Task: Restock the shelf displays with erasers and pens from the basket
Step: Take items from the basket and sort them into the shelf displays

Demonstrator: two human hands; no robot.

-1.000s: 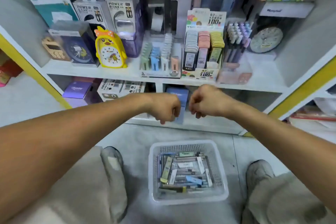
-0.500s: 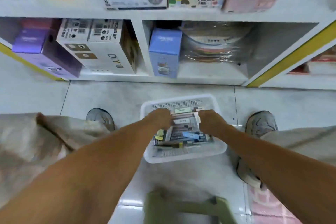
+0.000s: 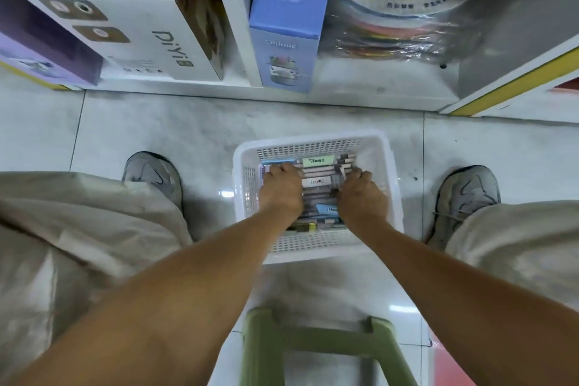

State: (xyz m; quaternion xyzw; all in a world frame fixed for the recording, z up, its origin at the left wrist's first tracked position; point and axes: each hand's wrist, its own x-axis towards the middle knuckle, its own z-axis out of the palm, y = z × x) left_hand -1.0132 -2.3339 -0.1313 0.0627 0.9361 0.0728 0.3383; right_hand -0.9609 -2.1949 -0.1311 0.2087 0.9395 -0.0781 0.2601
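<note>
both hands have dropped from the shelf front down into the basket (image 3: 316,247) since a second ago, and the view has tipped down with them, so the upper displays are now out of sight. the left hand (image 3: 280,189) sits at about nine o'clock in the basket and the right hand (image 3: 360,194) at about three o'clock, each knuckles-up with fingers curled down into the stock. whether either grip has closed on anything i cannot tell, since the fingertips are buried among the packs. my guess is that the two hands are set apart like this to gather a bundle from both sides at once. the basket stands on the floor between the two shoes, at twelve o'clock from the green stool (image 3: 316,345), probably so that it stays within easy reach of the shelf (image 3: 241,25). the packs of pens and erasers (image 3: 316,180) lie flat and crowded, mostly long narrow sleeves in grey and brown with white labels, plus a pale green one at the far side and a light blue one near the right wrist. a blue box (image 3: 286,31) stands on the bottom shelf at twelve o'clock from the basket.
</note>
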